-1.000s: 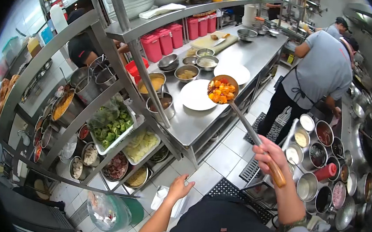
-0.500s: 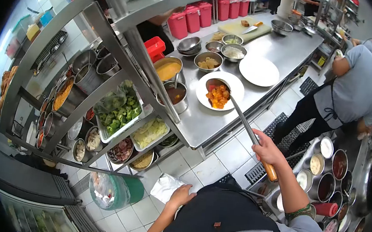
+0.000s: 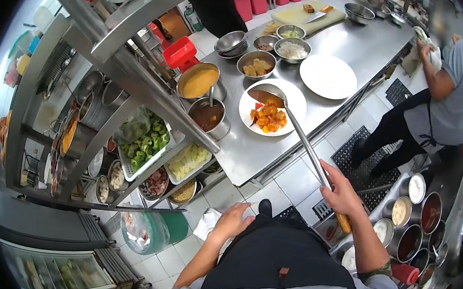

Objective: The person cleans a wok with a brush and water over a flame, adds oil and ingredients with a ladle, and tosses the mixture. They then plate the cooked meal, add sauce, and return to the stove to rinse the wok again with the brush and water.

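My right hand (image 3: 344,194) is wrapped round the long handle of a metal ladle (image 3: 304,137), whose end is wooden. The ladle's bowl, tilted, lies over the far left part of a white plate (image 3: 297,103). Orange, sauce-coated chunks (image 3: 269,118) are heaped on that plate, with red pieces among them. My left hand (image 3: 233,221) is low in front of my apron, fingers apart. Close to it hangs a white cloth (image 3: 207,221), partly hidden behind the hand and forearm.
A second white plate (image 3: 328,77) stands to the right. Left of the food are a pot of brown sauce (image 3: 207,117) and a pot of yellow liquid (image 3: 199,83). A metal shelf frame (image 3: 152,95) rises at left. A co-worker (image 3: 443,92) stands at right, beyond several sauce containers (image 3: 411,242).
The ladle's bowl has shifted toward the plate's far left side, uncovering more of the orange chunks. My left hand has risen, and less of the cloth shows. The co-worker has turned and raised their hands.
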Tool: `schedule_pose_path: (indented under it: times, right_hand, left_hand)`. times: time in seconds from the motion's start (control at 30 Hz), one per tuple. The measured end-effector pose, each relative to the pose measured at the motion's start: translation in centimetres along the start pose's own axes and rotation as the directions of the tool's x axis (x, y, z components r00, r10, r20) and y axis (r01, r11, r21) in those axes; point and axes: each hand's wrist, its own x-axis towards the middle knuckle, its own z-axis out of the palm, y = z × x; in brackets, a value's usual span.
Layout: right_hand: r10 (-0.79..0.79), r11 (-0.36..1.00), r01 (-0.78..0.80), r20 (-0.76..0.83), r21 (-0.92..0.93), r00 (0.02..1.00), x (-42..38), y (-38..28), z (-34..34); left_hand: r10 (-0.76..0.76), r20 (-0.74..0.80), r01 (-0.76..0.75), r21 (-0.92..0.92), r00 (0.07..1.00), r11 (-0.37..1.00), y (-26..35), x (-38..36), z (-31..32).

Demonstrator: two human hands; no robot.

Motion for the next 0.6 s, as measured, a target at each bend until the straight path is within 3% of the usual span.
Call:
schedule_pose_path:
  times: [0.2, 0.23, 0.43, 0.5, 0.6]
  right_hand:
    - [-0.003, 0.998, 0.004, -0.022, 0.056, 1.0, -0.1, 0.0, 0.5]
    - [0.074, 0.993, -0.072, -0.014, 0.089, 0.997, -0.4, -0.9, 0.7]
    - [0.104, 0.979, -0.087, -0.085, 0.185, 0.991, -1.2, -1.2, 3.1]
    - [0.091, 0.976, -0.066, -0.114, 0.208, 0.989, -1.5, -1.3, 3.7]
    - [0.127, 0.916, -0.064, -0.133, 0.395, 0.983, -1.9, -1.7, 4.9]
  left_hand:
    - [0.147, -0.189, -0.157, -0.039, 0.971, 0.987, 1.1, 4.3, -5.6]
    - [0.138, -0.232, -0.162, -0.087, 0.963, 0.983, 1.8, 5.2, -7.3]
    - [0.015, -0.524, -0.29, -0.448, 0.852, 0.846, 1.6, 15.0, -14.0]
    - [-0.039, -0.515, -0.265, -0.503, 0.856, 0.823, 1.3, 20.0, -15.6]
    - [-0.132, -0.557, -0.277, -0.587, 0.82, 0.761, -0.1, 29.8, -15.6]
